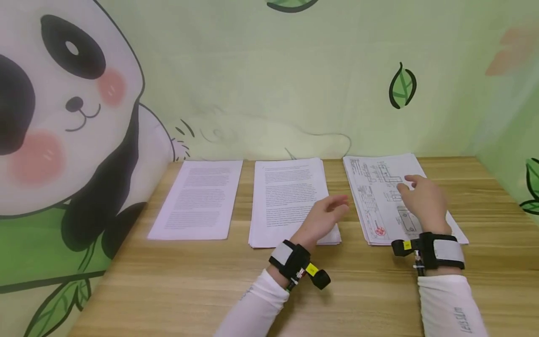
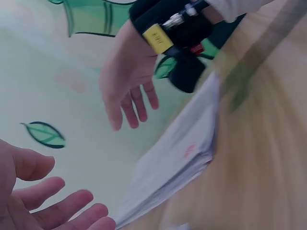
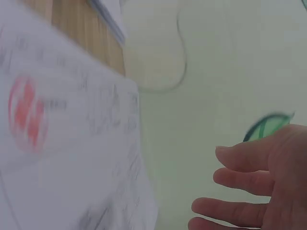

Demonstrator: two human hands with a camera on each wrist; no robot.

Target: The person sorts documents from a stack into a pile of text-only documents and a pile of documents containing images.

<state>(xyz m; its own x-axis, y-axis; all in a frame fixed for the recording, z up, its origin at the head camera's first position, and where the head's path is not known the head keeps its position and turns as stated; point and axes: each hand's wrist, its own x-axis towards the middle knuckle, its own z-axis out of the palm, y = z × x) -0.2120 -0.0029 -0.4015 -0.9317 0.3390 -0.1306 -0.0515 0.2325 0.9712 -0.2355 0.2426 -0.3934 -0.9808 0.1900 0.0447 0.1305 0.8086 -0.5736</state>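
Note:
Above the right-hand stack of drawing sheets (image 1: 383,206), printed with line diagrams and a red round mark, is my right hand (image 1: 425,201). Its fingers are loosely bent and hold nothing; the right wrist view shows them spread apart beside the sheets. My left hand (image 1: 322,217) hovers over the right side of the middle stack of text pages (image 1: 286,201), its fingers pointing toward the drawings. In the left wrist view that left hand (image 2: 53,201) has its fingers apart with nothing in them, and the drawing stack (image 2: 177,143) stands beyond it.
A thinner set of text pages (image 1: 195,201) lies on the left of the wooden table (image 1: 202,285). Behind the table hangs a pale green backdrop (image 1: 252,70) with a painted panda (image 1: 84,140) and leaves. Each wrist wears a strapped camera.

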